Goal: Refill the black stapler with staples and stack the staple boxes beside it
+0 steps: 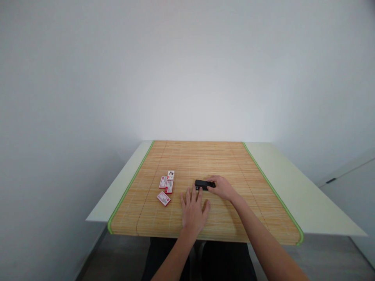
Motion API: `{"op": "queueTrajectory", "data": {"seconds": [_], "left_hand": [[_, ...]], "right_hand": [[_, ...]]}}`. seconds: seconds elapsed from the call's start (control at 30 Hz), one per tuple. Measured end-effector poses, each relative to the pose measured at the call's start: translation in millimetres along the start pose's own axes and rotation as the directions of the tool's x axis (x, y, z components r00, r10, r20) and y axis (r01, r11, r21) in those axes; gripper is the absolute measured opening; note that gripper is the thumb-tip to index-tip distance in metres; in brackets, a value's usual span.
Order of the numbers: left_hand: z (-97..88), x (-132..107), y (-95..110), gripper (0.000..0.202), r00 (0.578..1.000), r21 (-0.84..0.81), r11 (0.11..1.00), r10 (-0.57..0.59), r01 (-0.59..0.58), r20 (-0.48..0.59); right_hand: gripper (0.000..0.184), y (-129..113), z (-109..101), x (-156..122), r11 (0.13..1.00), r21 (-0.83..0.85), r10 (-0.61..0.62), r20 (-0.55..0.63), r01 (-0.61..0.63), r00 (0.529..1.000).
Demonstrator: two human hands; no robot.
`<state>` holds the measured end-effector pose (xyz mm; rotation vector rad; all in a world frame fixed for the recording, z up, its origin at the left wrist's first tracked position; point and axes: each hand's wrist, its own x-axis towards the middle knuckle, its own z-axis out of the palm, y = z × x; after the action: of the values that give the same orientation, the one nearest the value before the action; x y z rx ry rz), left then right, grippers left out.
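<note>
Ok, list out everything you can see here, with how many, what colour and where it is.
small boxes: four, red and white, clustered on the mat's left half, to the left of the hands; one at the far end looks mostly white
black device: one, black, slim and oblong, lying flat near the mat's middle
bamboo mat: one, tan with green edging, covering most of the table
table: one, pale cream, against the wall
wall: white, behind the table
cabinet: one, white with a dark handle, far right edge
left hand: one, flat on the mat, palm down, fingertips close to the black device
right hand: one, fingers on the black device's right end
</note>
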<state>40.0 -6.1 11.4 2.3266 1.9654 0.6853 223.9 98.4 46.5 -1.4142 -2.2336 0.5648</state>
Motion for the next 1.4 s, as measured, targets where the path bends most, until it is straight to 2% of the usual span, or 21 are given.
{"op": "queueTrajectory", "data": {"seconds": [0.17,0.33,0.47,0.57,0.67,0.77,0.87,1.0,1.13,1.23,1.4], "left_hand": [[1.1,0,0,0.062,1.0,0.021,1.0,-0.013,0.012,0.025],[1.3,0,-2,0.059,0.998,0.044,0.999,-0.018,0.015,0.065],[0.3,0,-2,0.065,0.996,0.048,0.999,-0.027,0.023,0.081],[-0.1,1,-2,0.071,0.997,0.033,0.999,-0.032,0.03,0.071],[-0.3,0,-1,0.072,0.999,0.005,1.0,-0.027,0.027,0.04],[-0.9,0,-1,0.07,1.0,-0.028,0.999,-0.024,0.025,0.019],[-2.3,0,-1,0.071,1.0,-0.049,0.999,-0.019,0.019,0.013],[-3.1,0,-1,0.071,1.0,-0.051,0.999,-0.02,0.021,0.01],[-1.5,0,-2,0.069,1.0,-0.044,0.999,-0.014,0.014,0.01],[-0.5,0,-3,0.069,1.0,-0.047,0.999,-0.007,0.007,0.006],[-1.7,1,-4,0.071,1.0,-0.039,0.999,0.004,-0.003,0.013]], "right_hand": [[0.021,-7,0,11,0.997,-0.077,0.034,0.036,-0.031,0.999],[0.026,-29,4,34,0.993,-0.088,-0.063,0.116,0.073,0.991],[0.021,-37,-10,42,0.988,-0.085,-0.113,0.162,0.128,0.98],[0.024,-32,-34,31,0.991,-0.041,-0.12,0.128,0.126,0.984],[0.027,-21,-58,9,0.993,0.093,-0.08,0.036,0.076,0.996],[0.03,1,-77,-16,0.979,0.202,-0.011,-0.023,0.016,1.0],[0.03,30,-86,-40,0.964,0.26,0.071,-0.063,-0.052,0.996],[0.033,64,-79,-65,0.935,0.312,0.202,-0.074,-0.169,0.977],[0.043,77,-56,-80,0.863,0.447,0.308,-0.098,-0.235,0.946],[0.049,81,-41,-84,0.826,0.516,0.317,-0.094,-0.225,0.944],[0.056,85,-27,-87,0.816,0.556,0.309,-0.186,-0.16,0.933]]}}
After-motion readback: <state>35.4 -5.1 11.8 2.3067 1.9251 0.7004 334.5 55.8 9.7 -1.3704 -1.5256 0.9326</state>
